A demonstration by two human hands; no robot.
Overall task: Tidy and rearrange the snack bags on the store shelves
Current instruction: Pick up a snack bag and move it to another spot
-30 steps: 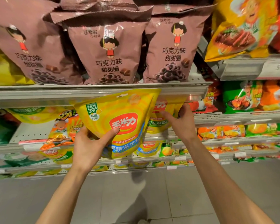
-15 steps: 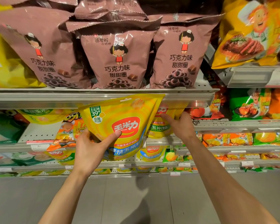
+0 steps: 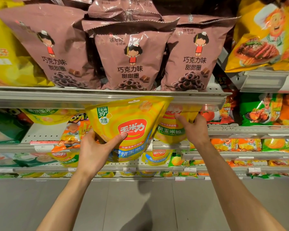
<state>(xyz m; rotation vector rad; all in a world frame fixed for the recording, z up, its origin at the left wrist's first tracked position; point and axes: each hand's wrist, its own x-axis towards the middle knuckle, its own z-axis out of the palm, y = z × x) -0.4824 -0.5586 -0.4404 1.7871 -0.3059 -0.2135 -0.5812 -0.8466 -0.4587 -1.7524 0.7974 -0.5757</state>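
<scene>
Under the top shelf (image 3: 107, 97), two hands steady yellow corn bags.
Left hand (image 3: 93, 150) grips the front bag (image 3: 128, 120), barely moved; right hand (image 3: 194, 129) now clasps the rear bag (image 3: 171, 130), ready for straightening.

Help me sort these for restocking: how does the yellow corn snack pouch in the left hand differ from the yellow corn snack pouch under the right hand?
The yellow pouch with the blue band is held clear of the shelf by the left hand; the yellow pouch with the green band sits on the shelf under the right hand. The first shows its whole front; the second is half hidden behind it. Both carry the same red logo.
</scene>
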